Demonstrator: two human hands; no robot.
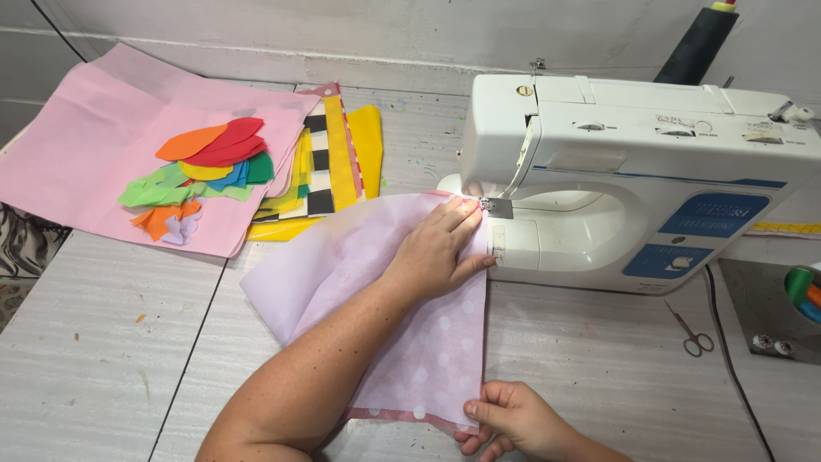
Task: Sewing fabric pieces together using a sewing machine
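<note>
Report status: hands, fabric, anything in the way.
Left hand flat on pink fabric at sewing machine needle. Right hand pinches near hem corner. Scissors lie apart, right of the fabric.

Grey streaked worktable (103,342), pale plaster wall (342,26) behind, even light

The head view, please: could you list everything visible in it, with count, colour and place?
sewing machine: one, white with blue panels, right rear
thread cone: one, black, behind machine
pink dotted fabric: one, under the needle, centre
pink sheets: stack, rear left
felt shapes: many, mixed colours, on that stack
checked and yellow fabrics: several, beside stack
scissors: one small pair, right
table: grey
left hand: flat on fabric near needle
right hand: pinching fabric's near corner
</note>
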